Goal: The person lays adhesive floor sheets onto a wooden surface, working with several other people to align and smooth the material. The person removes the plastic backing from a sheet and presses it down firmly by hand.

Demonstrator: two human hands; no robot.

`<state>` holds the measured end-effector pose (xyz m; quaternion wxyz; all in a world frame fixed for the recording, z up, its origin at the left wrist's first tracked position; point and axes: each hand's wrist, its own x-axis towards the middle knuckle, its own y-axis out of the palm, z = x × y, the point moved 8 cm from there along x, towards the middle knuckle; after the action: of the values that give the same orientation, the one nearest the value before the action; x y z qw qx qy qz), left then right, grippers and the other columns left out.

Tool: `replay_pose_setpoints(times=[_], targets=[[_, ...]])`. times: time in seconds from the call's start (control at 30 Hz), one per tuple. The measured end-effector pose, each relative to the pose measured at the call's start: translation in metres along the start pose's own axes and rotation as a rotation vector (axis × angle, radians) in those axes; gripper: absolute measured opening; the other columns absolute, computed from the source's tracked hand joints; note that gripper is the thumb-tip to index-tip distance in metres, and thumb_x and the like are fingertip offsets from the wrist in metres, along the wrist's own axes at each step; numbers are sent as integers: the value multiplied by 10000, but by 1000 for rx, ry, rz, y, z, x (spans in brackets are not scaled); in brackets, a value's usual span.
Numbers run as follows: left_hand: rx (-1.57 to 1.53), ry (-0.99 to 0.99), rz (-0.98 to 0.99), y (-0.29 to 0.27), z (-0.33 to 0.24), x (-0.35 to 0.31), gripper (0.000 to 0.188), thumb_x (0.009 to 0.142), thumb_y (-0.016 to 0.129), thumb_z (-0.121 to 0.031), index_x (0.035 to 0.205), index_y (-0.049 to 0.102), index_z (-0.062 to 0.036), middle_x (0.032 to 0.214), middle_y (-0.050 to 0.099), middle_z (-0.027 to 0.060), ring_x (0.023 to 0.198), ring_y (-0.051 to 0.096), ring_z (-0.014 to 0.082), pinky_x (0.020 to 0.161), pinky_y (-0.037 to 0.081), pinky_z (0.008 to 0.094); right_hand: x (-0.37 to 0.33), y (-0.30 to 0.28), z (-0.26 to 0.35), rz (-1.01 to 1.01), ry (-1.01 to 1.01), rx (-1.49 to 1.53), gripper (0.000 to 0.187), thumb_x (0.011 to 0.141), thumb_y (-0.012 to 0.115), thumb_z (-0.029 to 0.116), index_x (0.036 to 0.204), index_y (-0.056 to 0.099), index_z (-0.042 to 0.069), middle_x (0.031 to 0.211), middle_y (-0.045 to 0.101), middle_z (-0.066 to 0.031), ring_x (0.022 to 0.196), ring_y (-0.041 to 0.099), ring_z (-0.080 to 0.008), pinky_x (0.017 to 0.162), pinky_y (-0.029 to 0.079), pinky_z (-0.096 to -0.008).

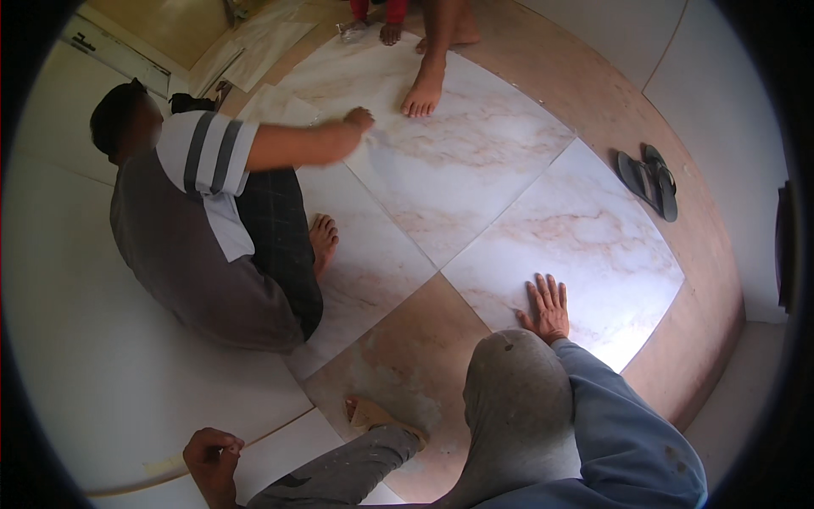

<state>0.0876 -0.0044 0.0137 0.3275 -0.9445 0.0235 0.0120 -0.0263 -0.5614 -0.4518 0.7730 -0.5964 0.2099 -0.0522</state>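
My right hand lies flat, fingers spread, on a large white tile with brownish marbling. My left hand is raised at the lower left, its fingers curled in toward the thumb; what they hold, if anything, is too small to make out. Beyond the right hand's tile lies another marbled tile, with a thin seam between the two. A third tile adjoins on the left. Between my knees and these tiles is a patch of bare brown floor with whitish smears.
A seated co-worker at the left reaches an arm over the far tiles, the hand blurred. At the top are another person's bare foot and a hand below a red sleeve. Dark flip-flops lie by the right wall.
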Motion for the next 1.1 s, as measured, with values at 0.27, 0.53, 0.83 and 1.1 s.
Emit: replay_pose_setpoints(times=[0.27, 0.53, 0.83, 1.1], targets=[[-28, 9, 4, 5, 8, 0, 113, 882, 730, -55, 934, 630, -41, 797, 652, 80, 725, 636, 145, 658, 527, 281, -4, 5, -6, -10, 21, -2, 815, 1018, 471, 628, 1684, 288, 194, 1783, 153, -65, 1656, 42, -284, 1341, -29, -516], [273, -102, -77, 15, -32, -6, 75, 813, 725, -37, 838, 711, 32, 834, 654, 113, 780, 589, 239, 726, 485, 388, 0, 2, -6, -103, -36, 43, 803, 1034, 471, 637, 1675, 314, 180, 1773, 201, -74, 1651, 86, -305, 1339, 27, -527], [312, -75, -11, 17, -28, -13, 151, 902, 657, -114, 863, 709, 23, 867, 660, 90, 769, 577, 215, 683, 465, 358, -16, 22, -2, -97, -27, 33, 792, 1040, 423, 665, 1685, 295, 224, 1776, 193, -37, 1649, 98, -277, 1346, 29, -505], [383, -93, 42, 5, -22, -34, 94, 887, 721, -46, 954, 758, 8, 926, 708, 65, 816, 612, 178, 667, 475, 318, -32, 36, 14, -105, -46, 86, 780, 1044, 420, 659, 1679, 307, 221, 1773, 201, -40, 1648, 103, -278, 1348, 31, -501]])
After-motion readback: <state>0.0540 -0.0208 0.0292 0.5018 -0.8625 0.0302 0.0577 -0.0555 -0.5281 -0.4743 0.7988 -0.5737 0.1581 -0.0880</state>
